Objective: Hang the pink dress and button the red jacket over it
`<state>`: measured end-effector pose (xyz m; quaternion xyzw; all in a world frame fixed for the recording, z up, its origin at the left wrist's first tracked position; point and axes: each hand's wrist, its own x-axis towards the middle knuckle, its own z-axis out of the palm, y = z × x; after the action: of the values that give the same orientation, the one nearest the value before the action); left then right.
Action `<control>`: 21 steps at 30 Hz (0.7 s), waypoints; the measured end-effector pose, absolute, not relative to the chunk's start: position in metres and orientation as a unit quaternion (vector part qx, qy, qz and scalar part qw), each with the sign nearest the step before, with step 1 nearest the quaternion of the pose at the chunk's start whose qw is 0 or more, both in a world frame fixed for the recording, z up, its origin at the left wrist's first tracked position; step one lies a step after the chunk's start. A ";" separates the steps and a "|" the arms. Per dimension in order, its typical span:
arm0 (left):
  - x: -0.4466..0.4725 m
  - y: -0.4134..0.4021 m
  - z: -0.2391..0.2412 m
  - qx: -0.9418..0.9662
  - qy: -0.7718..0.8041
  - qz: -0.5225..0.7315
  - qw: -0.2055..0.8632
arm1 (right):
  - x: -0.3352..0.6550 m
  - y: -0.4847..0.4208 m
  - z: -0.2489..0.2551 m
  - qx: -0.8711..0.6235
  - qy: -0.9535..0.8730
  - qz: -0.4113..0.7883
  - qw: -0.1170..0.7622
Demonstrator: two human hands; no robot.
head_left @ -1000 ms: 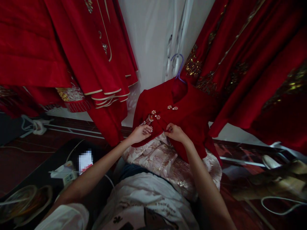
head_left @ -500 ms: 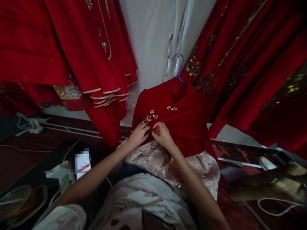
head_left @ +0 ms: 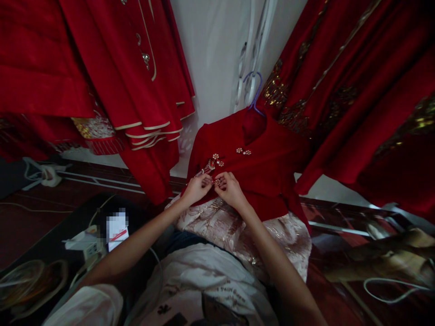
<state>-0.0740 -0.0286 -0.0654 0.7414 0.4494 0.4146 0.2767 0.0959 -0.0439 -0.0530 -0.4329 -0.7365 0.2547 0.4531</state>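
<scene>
A red jacket [head_left: 268, 167] on a blue hanger [head_left: 254, 93] lies spread in front of me over a pale gold-patterned skirt [head_left: 234, 231]. It carries pearl clasps [head_left: 244, 151] near the collar and a tasselled one [head_left: 212, 164] lower left. My left hand [head_left: 196, 188] and my right hand [head_left: 231, 189] meet at a pearl clasp [head_left: 217, 182] on the jacket's front. Both pinch the clasp and the cloth edge beside it with curled fingers.
Red garments hang at the left [head_left: 102, 77] and right [head_left: 356, 99], with a white wall [head_left: 217, 54] between. A power strip [head_left: 84, 240] and cables lie on the dark floor at the left. A white cable [head_left: 390, 290] loops at the lower right.
My right hand slid left along the jacket front to meet my left hand at the lower clasp. The left hand shifted slightly up. The jacket barely moved.
</scene>
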 end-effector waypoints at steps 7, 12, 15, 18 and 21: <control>-0.075 -0.018 -0.070 0.668 0.446 0.451 0.390 | 0.090 -0.043 -0.060 -0.457 -0.719 0.216 0.477; -0.076 -0.021 -0.067 0.659 0.440 0.456 0.405 | 0.084 -0.045 -0.066 -0.464 -0.713 0.193 0.490; -0.076 -0.022 -0.066 0.667 0.441 0.454 0.395 | 0.085 -0.044 -0.066 -0.462 -0.718 0.195 0.483; -0.077 -0.022 -0.065 0.667 0.452 0.449 0.386 | 0.085 -0.045 -0.065 -0.461 -0.720 0.194 0.482; -0.078 -0.022 -0.064 0.667 0.457 0.446 0.384 | 0.084 -0.046 -0.065 -0.458 -0.721 0.194 0.483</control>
<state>-0.0784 -0.0220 -0.0644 0.6668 0.4569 0.4462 0.3842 0.0844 -0.0455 -0.0655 -0.4583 -0.7205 0.1936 0.4830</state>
